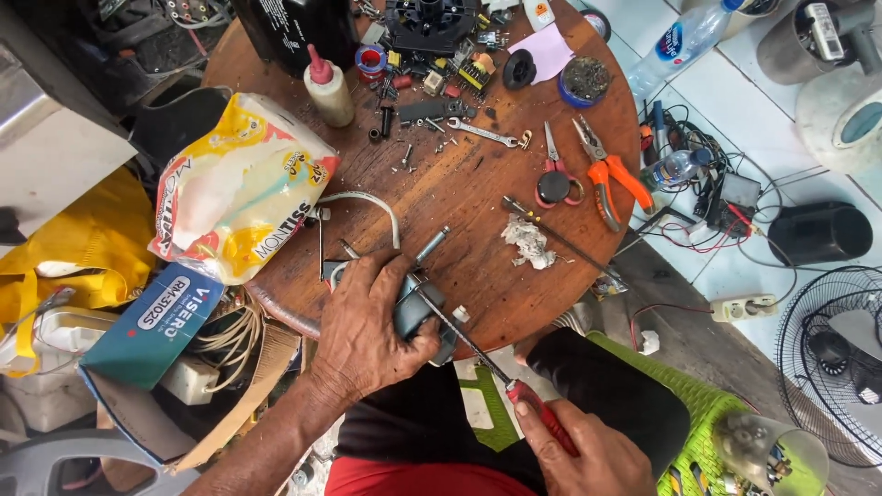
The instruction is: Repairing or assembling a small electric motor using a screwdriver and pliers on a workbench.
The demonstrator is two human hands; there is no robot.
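Left grip (372, 326) clamps a grey motor (418, 308), right grip (588, 450) a red-handled screwdriver (496, 372), beside a yellow-and-white tissue pack (243, 188).

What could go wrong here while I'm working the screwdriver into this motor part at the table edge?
The screwdriver tip presses into the grey motor part right beside the left hand gripping it; a slip might jab the fingers. The part sits at the round table edge, so it may drop off. Small screws lie loose nearby and could get knocked to the floor.
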